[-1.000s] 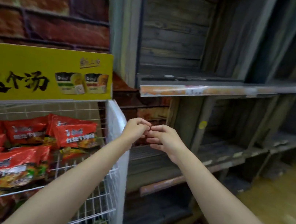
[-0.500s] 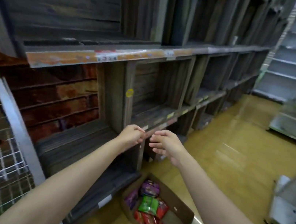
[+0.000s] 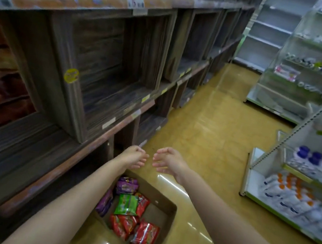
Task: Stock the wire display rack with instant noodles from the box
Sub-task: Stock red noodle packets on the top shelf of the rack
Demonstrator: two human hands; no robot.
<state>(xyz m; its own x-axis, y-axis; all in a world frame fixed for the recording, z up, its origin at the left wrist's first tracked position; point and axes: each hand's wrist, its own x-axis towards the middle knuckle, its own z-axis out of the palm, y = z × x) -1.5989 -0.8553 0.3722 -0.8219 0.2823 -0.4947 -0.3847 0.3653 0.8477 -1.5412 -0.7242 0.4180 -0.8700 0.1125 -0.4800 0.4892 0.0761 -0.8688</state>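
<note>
Noodles: packs sit in box point(image 3: 165, 210) on floor, rack out of view.
Both hands empty above box: left hand point(image 3: 135, 157) loosely curled, right hand point(image 3: 167, 161) relaxed; drop straight down, grab 2 red packs point(image 3: 144, 237) flat.

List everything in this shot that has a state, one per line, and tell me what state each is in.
Brown cardboard box: open-topped, on the floor, partly filled.
Red noodle packets: lying loose in the box.
Green noodle packet: lying on top of the others.
Purple noodle packets: at the box's far end.
Left hand: empty, fingers loosely curled, above the box.
Right hand: empty, fingers relaxed.
Dark wooden shelf cubbies: unstocked.
</note>
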